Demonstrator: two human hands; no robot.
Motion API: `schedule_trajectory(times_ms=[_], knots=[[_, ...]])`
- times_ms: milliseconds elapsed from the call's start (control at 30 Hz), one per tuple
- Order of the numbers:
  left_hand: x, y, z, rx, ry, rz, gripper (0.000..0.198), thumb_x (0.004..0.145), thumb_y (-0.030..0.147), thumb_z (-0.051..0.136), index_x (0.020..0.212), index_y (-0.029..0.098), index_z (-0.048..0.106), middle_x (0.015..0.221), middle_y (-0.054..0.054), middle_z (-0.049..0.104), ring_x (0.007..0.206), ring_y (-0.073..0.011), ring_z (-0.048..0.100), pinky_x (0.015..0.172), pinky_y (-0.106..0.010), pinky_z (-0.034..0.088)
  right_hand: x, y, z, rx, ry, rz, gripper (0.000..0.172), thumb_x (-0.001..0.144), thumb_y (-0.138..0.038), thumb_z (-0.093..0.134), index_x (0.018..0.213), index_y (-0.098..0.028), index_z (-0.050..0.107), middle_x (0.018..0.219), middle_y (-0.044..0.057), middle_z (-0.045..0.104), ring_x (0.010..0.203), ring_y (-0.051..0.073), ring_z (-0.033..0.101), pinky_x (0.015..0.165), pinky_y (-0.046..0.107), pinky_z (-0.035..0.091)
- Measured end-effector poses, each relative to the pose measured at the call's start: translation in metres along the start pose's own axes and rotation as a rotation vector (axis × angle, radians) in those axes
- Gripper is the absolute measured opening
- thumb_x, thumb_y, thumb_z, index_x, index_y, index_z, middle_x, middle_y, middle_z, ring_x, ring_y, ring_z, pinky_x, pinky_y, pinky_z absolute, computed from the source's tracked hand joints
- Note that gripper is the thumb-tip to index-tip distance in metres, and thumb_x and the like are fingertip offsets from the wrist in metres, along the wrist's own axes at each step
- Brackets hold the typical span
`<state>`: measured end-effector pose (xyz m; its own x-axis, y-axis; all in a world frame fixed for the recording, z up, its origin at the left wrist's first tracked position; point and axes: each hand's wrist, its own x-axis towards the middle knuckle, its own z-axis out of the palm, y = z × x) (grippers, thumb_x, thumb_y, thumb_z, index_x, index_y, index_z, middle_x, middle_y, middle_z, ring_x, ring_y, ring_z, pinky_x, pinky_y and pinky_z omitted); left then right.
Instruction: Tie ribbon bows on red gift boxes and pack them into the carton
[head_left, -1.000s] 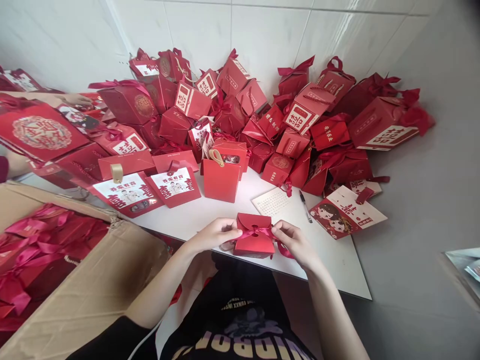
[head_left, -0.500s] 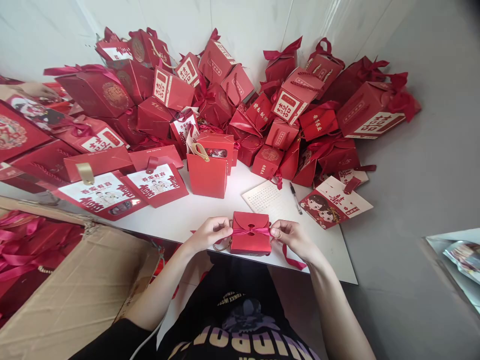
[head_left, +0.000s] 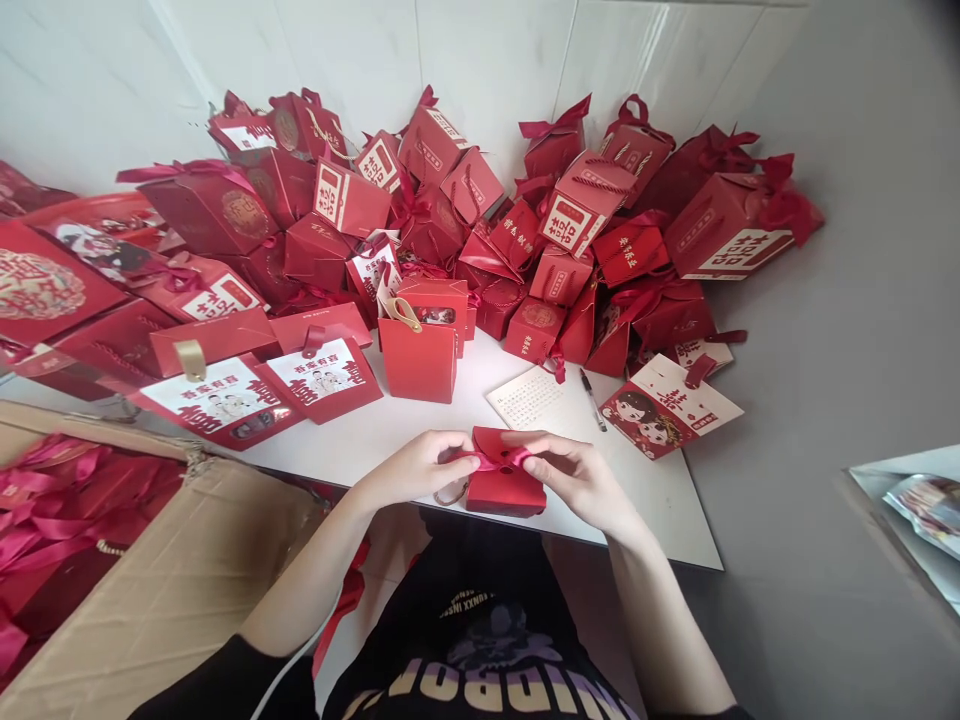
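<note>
"If the small box (head_left: pixel 505 494) is the middle of the clock, what's at far left?"

"The carton (head_left: pixel 187 575), between eight and nine o'clock, filled with red boxes (head_left: pixel 127 490). Then two picture boxes (head_left: pixel 322 380) side by side, toward ten."

"And next along?"

"The left hand (head_left: pixel 420 467), at nine, thumb and finger pinching the ribbon (head_left: pixel 491 462). The tall box (head_left: pixel 418 355) stands at eleven, before the heap (head_left: pixel 435 222), which spreads from about ten to two."

"The small box itself?"

"At the near edge of the counter (head_left: pixel 645 505), flap side up, ribbon across its top. The notepad (head_left: pixel 529 397) lies between twelve and one."

"Is the right hand (head_left: pixel 581 482) free?"

"No, it's at three, fingertips on the ribbon's other side, covering part of the box. The two hands are close but apart."

"Further right?"

"The pen (head_left: pixel 592 400), between one and two, then the couple box (head_left: pixel 660 408) at two, tilted. Farthest off, at three, a packet (head_left: pixel 928 505)."
</note>
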<state>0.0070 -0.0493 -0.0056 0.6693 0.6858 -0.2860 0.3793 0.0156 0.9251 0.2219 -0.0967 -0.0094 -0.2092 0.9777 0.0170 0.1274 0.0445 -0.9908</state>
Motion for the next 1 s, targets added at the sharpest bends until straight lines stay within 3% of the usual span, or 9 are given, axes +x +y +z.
schedule_trajectory(times_ms=[167,333,433,633,867,1000], knots=[[-0.004,0.017,0.002,0.208,0.058,-0.005,0.022,0.086,0.037,0.045,0.077,0.019,0.054,0.058,0.003,0.06,0.056,-0.0138,0.056,0.06,-0.025,0.043,0.005,0.018,0.017,-0.192,0.186,-0.11,0.018,0.084,-0.034,0.056,0.085,-0.022,0.07,0.084,0.004,0.068,0.079,0.019,0.063,0.077,0.033,0.051],[-0.007,0.033,0.001,0.439,0.081,0.071,0.018,0.085,0.033,0.046,0.084,0.021,0.059,0.076,0.001,0.066,0.068,-0.0153,0.059,0.067,-0.025,0.043,0.005,0.026,0.021,-0.263,0.16,-0.215,0.022,0.088,-0.029,0.049,0.094,-0.023,0.069,0.092,0.006,0.067,0.084,0.019,0.063,0.075,0.034,0.052],[-0.006,0.037,0.0,0.548,0.125,0.087,0.019,0.083,0.033,0.048,0.095,0.022,0.059,0.085,-0.001,0.066,0.076,-0.0178,0.059,0.069,-0.027,0.043,0.004,0.026,0.023,-0.278,0.212,-0.157,0.017,0.085,-0.029,0.052,0.096,-0.023,0.064,0.092,0.005,0.069,0.085,0.019,0.065,0.078,0.034,0.052],[-0.003,0.043,-0.001,0.862,0.232,0.085,0.023,0.086,0.028,0.043,0.071,0.018,0.057,0.074,-0.003,0.058,0.072,-0.0198,0.055,0.069,-0.031,0.04,0.005,0.024,0.027,-0.191,0.27,-0.043,0.021,0.081,-0.033,0.057,0.097,-0.021,0.061,0.091,0.005,0.072,0.082,0.02,0.067,0.078,0.035,0.053],[-0.005,0.052,0.0,0.839,0.115,0.286,0.026,0.091,0.023,0.037,0.084,0.019,0.061,0.085,-0.002,0.056,0.075,-0.0157,0.053,0.075,-0.029,0.042,0.005,0.019,0.028,-0.311,0.258,-0.132,0.013,0.083,-0.026,0.052,0.081,-0.022,0.064,0.082,0.003,0.068,0.079,0.018,0.063,0.077,0.032,0.049],[-0.003,0.056,0.004,0.891,0.072,0.427,0.029,0.09,0.016,0.035,0.085,0.018,0.064,0.086,-0.004,0.056,0.082,-0.0166,0.052,0.083,-0.032,0.042,0.007,0.016,0.029,-0.285,0.272,-0.088,0.011,0.081,-0.026,0.053,0.083,-0.022,0.064,0.086,0.003,0.07,0.081,0.018,0.064,0.078,0.032,0.05]])
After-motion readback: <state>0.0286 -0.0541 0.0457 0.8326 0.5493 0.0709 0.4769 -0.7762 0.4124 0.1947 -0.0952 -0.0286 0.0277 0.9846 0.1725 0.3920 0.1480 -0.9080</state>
